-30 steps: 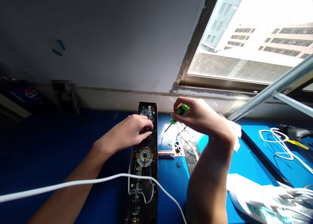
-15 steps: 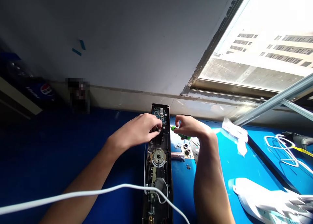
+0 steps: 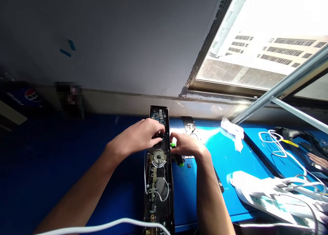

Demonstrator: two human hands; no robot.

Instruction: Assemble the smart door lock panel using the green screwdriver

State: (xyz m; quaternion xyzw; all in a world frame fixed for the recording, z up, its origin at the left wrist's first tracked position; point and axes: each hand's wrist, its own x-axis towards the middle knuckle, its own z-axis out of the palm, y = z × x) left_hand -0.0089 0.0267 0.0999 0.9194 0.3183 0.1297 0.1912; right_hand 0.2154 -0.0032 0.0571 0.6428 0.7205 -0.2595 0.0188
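Observation:
A long black door-lock housing point(image 3: 167, 173) stretches away from me, its inside exposed: a circuit board point(image 3: 159, 116) at the far end, a round metal disc point(image 3: 159, 157) midway, and brass-coloured mechanism parts below. My left hand point(image 3: 142, 134) reaches over the housing between board and disc. Its thumb and fingers are curled around something I cannot make out. Just right of the housing, my right hand point(image 3: 188, 144) grips a green-and-black screwdriver point(image 3: 179, 158), whose handle slants down below the fingers. Its tip is hidden.
Small black screws point(image 3: 189, 166) lie on the blue table point(image 3: 228, 153). Behind my right hand is a black plate point(image 3: 189, 121). A white power strip point(image 3: 252, 187) with cables sits at right, near a plastic bag point(image 3: 233, 130). A white cable point(image 3: 123, 221) crosses in front; another person's hand point(image 3: 317, 159) shows far right.
The view has shifted right. My right hand has moved closer to the housing and lower, and the screwdriver handle now points more downward. My left hand stays at the same part of the housing.

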